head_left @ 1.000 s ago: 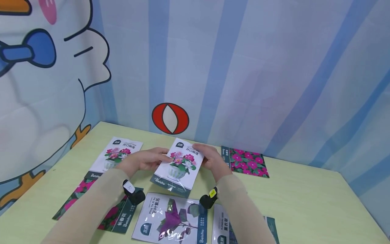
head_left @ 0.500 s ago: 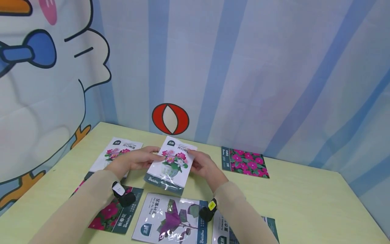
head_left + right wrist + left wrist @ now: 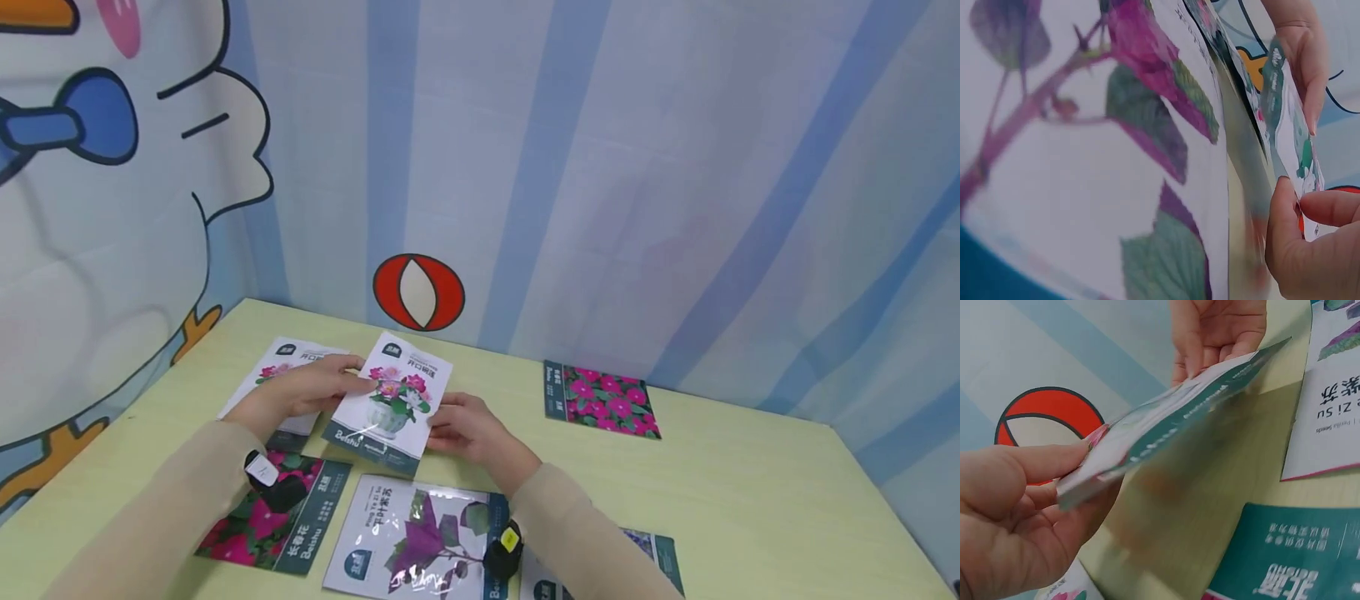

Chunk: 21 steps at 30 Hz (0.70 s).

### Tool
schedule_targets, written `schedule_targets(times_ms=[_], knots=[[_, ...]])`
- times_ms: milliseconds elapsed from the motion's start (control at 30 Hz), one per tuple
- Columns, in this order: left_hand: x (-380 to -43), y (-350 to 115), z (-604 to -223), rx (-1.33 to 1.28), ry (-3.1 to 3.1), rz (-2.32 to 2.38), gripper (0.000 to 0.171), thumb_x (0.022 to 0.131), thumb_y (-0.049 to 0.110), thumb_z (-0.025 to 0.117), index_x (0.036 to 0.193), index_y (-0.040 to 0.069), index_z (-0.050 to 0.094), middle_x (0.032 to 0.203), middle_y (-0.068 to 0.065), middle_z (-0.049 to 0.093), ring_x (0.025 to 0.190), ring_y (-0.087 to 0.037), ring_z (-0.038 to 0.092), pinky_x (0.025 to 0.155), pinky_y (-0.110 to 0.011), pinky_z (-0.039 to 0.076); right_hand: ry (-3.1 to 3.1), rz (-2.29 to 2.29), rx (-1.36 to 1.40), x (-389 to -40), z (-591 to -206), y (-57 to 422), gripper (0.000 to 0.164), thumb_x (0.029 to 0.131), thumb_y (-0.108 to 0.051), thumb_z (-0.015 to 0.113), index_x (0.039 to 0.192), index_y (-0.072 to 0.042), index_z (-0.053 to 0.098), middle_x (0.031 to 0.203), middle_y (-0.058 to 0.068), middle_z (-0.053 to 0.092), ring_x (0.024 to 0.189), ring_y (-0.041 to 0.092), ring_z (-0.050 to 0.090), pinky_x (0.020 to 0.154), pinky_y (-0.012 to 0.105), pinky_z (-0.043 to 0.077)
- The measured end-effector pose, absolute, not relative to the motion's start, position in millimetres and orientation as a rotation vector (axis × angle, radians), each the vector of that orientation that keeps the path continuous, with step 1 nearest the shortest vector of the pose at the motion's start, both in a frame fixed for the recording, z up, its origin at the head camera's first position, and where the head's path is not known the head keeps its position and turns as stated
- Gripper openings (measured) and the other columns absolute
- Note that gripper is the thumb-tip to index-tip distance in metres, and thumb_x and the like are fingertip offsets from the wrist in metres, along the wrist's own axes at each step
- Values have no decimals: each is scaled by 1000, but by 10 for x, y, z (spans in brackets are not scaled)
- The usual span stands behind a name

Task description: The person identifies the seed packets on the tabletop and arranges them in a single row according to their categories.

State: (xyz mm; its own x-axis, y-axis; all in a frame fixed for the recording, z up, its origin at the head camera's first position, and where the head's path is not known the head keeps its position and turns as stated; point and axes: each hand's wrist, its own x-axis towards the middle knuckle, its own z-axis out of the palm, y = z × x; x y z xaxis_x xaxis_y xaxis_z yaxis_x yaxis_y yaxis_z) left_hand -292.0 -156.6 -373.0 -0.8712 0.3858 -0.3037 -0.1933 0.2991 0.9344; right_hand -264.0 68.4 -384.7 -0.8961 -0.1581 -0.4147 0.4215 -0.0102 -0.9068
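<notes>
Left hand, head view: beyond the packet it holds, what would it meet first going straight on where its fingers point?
Probably the right hand, at the opposite edge of the packet, though depth there is uncertain.

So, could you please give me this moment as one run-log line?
left hand: pinches flowerpot packet; right hand: pinches its other side; state: tilted, raised above table; nearby: purple-leaf packet, flat on table

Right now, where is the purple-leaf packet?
In the head view, the purple-leaf packet lies bottom centre, below the held flowerpot packet, right of a pink-flower packet.
</notes>
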Motion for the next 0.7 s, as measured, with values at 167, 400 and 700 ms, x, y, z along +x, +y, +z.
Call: schedule_targets(times_ms=[167, 400, 700], knots=[[-2901, -1639, -3675, 180, 2299, 1432, 56, 94, 24, 55, 136, -7, 35, 122, -23, 49, 98, -24, 55, 87, -35, 50, 1908, -1975, 251, -2658, -3861, 604, 48, 83, 10, 57, 128, 1, 48, 79, 11, 62, 60, 14, 58, 51, 22, 53], [-2873, -1670, -3702, 180, 2652, 1137, 31, 90, 14, 58, 112, -8, 57, 87, -12, 56, 72, -19, 52, 61, -28, 44, 1962, -1980, 224, -2733, -3934, 493, 52, 78, 14, 59, 128, 1, 49, 76, 13, 62, 57, 14, 57, 51, 23, 53], [-2857, -1640, -3698, 211, 2827, 929, 33, 84, 13, 66, 108, -9, 59, 76, -9, 58, 65, -17, 50, 61, -30, 41, 2192, -1821, 263, -2744, -3941, 434, 46, 77, 14, 60, 121, 1, 54, 78, 13, 63, 54, 15, 57, 50, 23, 53]])
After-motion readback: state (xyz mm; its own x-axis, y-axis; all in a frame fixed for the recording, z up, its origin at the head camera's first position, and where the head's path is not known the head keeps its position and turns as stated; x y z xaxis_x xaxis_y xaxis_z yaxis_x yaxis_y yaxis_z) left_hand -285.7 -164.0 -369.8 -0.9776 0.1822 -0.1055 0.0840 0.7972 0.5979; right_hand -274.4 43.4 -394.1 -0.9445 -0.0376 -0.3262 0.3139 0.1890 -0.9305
